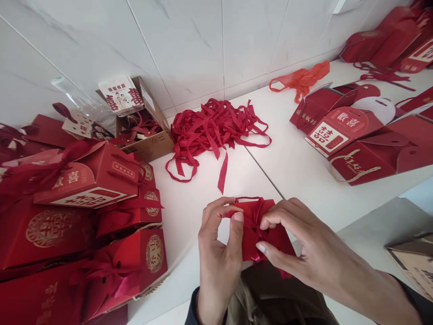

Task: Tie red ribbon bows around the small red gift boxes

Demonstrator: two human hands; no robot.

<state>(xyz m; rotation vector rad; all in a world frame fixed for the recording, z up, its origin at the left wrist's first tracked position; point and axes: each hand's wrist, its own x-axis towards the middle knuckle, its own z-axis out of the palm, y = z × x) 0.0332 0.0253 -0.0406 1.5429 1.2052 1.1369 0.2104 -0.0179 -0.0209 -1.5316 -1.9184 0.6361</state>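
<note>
A small red gift box (270, 237) with a red ribbon bow sits between my hands at the white table's near edge. My left hand (218, 246) pinches the ribbon at the box's left top corner. My right hand (297, 239) pinches the ribbon at the bow's centre, thumb and forefinger closed, the other fingers curled over the box. A pile of loose red ribbons (213, 131) lies further back in the middle of the table.
Stacked red gift boxes (88, 180) fill the left side, behind them an open cardboard carton (149, 135) with cards. More red boxes (355, 135) lie at the right, an orange plastic bag (301, 79) by the tiled wall.
</note>
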